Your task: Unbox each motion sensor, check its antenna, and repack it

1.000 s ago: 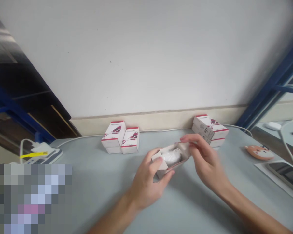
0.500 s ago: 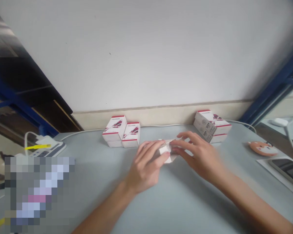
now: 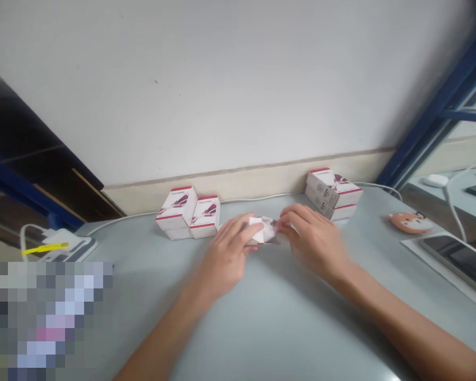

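A small white cardboard box (image 3: pixel 264 230) rests low over the grey table (image 3: pixel 285 317), gripped from both sides. My left hand (image 3: pixel 227 256) clasps its left end with fingers curled over the top. My right hand (image 3: pixel 314 242) pinches its right end. Most of the box is hidden by my fingers. Two white-and-red boxes (image 3: pixel 188 216) stand just behind my left hand. Behind my right hand lies a stack of similar boxes (image 3: pixel 331 193).
A white cable (image 3: pixel 262 198) runs along the wall base. An orange animal-shaped object (image 3: pixel 410 222) and a tablet (image 3: pixel 456 259) lie at the right. A white device with a yellow tag (image 3: pixel 57 247) sits at the left, and blue shelf frames (image 3: pixel 432 121) flank the table.
The open box, with a white item showing inside, has been lowered toward the table. Both hands have closed over it, and it now looks shut. The view shifted slightly.
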Demonstrator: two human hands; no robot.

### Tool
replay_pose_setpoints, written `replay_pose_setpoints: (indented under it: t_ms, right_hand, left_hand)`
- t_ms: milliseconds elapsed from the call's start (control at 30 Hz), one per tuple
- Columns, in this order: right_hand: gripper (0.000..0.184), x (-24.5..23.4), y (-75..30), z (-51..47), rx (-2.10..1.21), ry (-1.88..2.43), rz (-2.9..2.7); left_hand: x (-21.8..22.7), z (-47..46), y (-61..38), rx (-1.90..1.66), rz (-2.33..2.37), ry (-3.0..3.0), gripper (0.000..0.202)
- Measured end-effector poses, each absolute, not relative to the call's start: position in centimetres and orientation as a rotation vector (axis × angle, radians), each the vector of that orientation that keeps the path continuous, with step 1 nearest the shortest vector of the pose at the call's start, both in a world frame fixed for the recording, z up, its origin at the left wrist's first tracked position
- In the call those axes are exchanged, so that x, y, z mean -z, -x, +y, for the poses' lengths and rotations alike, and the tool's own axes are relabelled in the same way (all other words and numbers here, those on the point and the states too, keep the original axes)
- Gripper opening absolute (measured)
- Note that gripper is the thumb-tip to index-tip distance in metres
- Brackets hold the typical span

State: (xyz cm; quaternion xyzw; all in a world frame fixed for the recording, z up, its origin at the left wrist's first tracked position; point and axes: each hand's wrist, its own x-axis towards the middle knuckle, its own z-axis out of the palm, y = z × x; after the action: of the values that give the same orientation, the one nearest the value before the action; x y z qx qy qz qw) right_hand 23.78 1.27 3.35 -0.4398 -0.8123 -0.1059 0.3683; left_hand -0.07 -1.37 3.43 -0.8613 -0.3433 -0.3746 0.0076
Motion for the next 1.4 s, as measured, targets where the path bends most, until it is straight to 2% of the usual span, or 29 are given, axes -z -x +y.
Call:
replay_pose_setpoints:
  t_ms: [133, 233, 333, 567, 767, 867, 967, 1067, 1200, 1400]
  right_hand:
    - [0.012, -4.1, -24.3, 1.4, 0.056, 1.098, -1.971]
    - [0.008, -4.4, -24.8, 1.5, -0.316, 0.931, -1.922]
    - [0.011, -4.0, -24.8, 1.3, -0.633, 0.809, -1.823]
    - [0.026, -3.9, -23.6, 0.8, -0.723, 0.837, -1.303]
    - [0.035, -4.8, -25.0, 2.7, -1.071, 0.824, -0.84]
    - [0.03, -4.7, -25.8, 3.6, -1.181, 0.832, -0.776]
    - [0.021, -4.6, -26.0, 3.9, -1.268, 0.874, -0.757]
    - [0.017, -4.6, -25.7, 3.8, -1.325, 0.923, -0.763]
    - [0.016, -4.5, -25.4, 3.8, -1.36, 0.916, -0.756]
    - [0.019, -4.0, -24.7, 3.4, -1.235, 0.895, -0.713]
  left_hand:
    - [-3.6, -1.0, 0.8, 1.24, -1.118, 2.657, 0.056]
    - [-3.6, -1.1, 1.1, 1.299, -1.142, 2.64, 0.058]
    - [-3.5, -1.4, 1.2, 1.353, -1.173, 2.627, 0.056]
    - [-2.9, -2.1, 1.5, 1.56, -1.348, 2.687, 0.048]
    - [-3.2, -1.5, 1.4, 2.061, -1.631, 2.527, 0.054]
    - [-3.8, -1.1, 1.1, 2.427, -1.842, 2.282, 0.057]
    - [-4.1, -0.7, 0.9, 2.608, -2.036, 2.137, 0.061]
    - [-3.8, -0.6, 0.9, 2.556, -2.281, 2.227, 0.07]
    - [-2.9, -0.9, 0.4, 2.242, -2.485, 2.59, 0.089]
    - [-3.4, -1.3, 0.2, 1.942, -2.517, 2.582, 0.071]
